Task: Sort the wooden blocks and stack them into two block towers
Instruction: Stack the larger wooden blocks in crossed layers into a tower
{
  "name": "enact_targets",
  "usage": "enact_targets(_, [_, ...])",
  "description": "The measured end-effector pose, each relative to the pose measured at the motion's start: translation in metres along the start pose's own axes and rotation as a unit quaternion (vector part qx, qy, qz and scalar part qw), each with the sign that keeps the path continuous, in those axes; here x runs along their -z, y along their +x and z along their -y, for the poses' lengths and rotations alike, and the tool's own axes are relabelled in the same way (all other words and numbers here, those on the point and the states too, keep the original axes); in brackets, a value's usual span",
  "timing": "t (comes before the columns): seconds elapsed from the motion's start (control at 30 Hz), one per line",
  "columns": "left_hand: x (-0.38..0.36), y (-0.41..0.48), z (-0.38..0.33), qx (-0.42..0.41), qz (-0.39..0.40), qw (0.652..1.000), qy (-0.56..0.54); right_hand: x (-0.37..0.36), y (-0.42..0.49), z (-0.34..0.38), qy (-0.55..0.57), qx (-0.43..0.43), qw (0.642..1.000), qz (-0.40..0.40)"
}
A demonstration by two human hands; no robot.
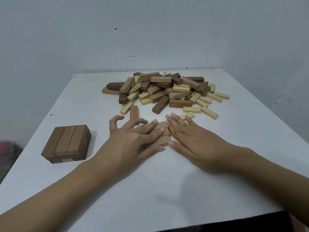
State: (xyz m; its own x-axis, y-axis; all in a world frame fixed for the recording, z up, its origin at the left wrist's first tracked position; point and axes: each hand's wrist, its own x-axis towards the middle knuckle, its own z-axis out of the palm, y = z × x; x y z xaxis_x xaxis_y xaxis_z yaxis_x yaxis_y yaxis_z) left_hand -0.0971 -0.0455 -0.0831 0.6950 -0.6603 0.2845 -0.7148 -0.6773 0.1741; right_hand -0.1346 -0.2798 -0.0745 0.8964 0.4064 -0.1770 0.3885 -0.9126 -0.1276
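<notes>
Between left grip [133, 138] and right grip [192, 139], both flat and unclenched: row of tan blocks [164, 141]; left grip partly atop

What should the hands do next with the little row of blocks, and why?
Probably nudge the right hand leftward to square the block row under the left hand: its right ends look slightly stepped, and both hands bracket it.

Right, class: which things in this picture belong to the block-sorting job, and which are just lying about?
Belongs to the job:
- mixed block pile
- started dark tower
- row of tan blocks between the hands
- left hand and right hand, both touching that row

Just lying about:
- white table, only the work surface
- blurred red thing off its left edge
- wall
</notes>
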Motion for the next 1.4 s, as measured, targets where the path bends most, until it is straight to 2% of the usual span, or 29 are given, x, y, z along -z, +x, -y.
enact_targets(0.2, [-0.005,-0.005,0.004,-0.078,0.03,0.995,0.057,-0.001,0.001,0.002,-0.004,-0.002,1.0,-0.003])
enact_targets(0.3, [-0.004,-0.008,0.008,-0.091,0.045,0.993,0.052,-0.003,0.001,0.001,0.006,0.0,1.0,-0.011])
enact_targets(0.97, [-0.005,-0.003,0.009,-0.077,0.046,0.996,-0.002,-0.006,0.003,-0.002,0.006,0.001,1.0,-0.015])
enact_targets(1.07, [-0.005,-0.003,0.008,-0.074,0.027,0.997,0.005,-0.003,0.003,-0.004,0.001,0.005,1.0,-0.016])
enact_targets(1.27, [0.001,-0.001,0.005,-0.054,0.028,0.998,-0.017,0.02,-0.007,-0.004,0.091,-0.023,0.991,-0.093])
enact_targets(1.33, [0.002,-0.001,0.006,-0.051,0.035,0.998,-0.018,0.024,-0.004,-0.005,0.103,0.004,0.987,-0.124])
enact_targets(1.4, [0.001,0.001,0.007,-0.052,0.036,0.998,-0.012,0.024,0.003,-0.009,0.108,0.029,0.986,-0.121])
